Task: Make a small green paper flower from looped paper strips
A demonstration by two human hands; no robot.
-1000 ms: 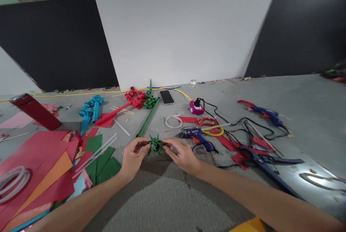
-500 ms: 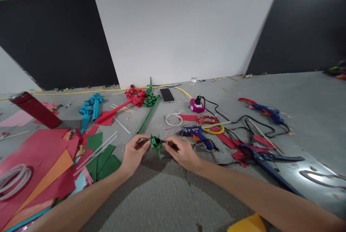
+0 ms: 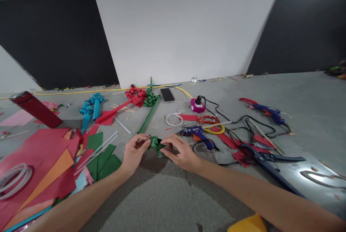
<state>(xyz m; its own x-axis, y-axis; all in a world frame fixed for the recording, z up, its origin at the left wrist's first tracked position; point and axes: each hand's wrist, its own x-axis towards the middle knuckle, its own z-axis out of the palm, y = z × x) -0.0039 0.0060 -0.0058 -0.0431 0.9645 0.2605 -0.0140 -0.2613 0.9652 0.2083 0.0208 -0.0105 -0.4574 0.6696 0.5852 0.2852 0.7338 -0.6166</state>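
Observation:
A small folded green paper flower (image 3: 156,143) sits just above the grey table, pinched between both my hands. My left hand (image 3: 133,154) grips its left side with thumb and fingers. My right hand (image 3: 180,152) closes on its right side, fingers curled over the top. A long green paper stem (image 3: 148,116) runs away from the flower toward finished red and green paper flowers (image 3: 142,97) farther back.
Red, orange and green paper sheets (image 3: 40,163) lie at the left with a tape roll (image 3: 12,178) and a red bottle (image 3: 35,109). A blue glue gun (image 3: 198,134), cables, blue scissors (image 3: 267,161), a phone (image 3: 167,94) and blue paper flowers (image 3: 90,107) lie around.
My fingers have shifted on the green flower, turning it slightly; my right hand has closed more over its top. The view has dropped a little since the earliest frame.

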